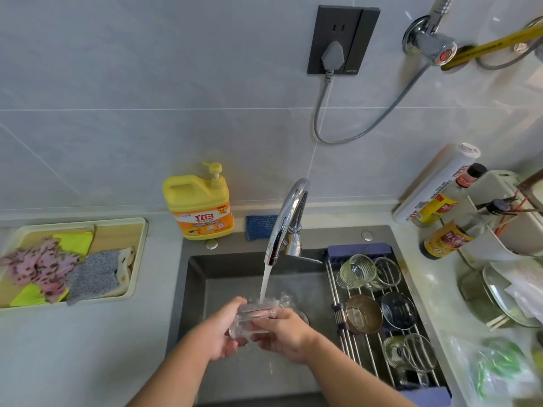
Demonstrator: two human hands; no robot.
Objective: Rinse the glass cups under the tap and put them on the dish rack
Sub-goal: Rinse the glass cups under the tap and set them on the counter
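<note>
Water (266, 283) from one tap (289, 218) falls on one glass cup (249, 315) over the sink (194, 289); left hand (223, 330) and right hand (282, 336) both grip it. The dish rack (357, 249) carries four more cups (357, 271) and two bowls (363, 314).

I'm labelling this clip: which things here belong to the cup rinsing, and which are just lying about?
In use: glass cup held by left hand and right hand, running tap, sink, dish rack.
Lying about: detergent bottle, cloth tray, blue sponge, sauce bottles.

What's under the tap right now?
A glass cup in the running water, gripped by the left hand and right hand. The hands cover much of it; its inside cannot be seen.
</note>
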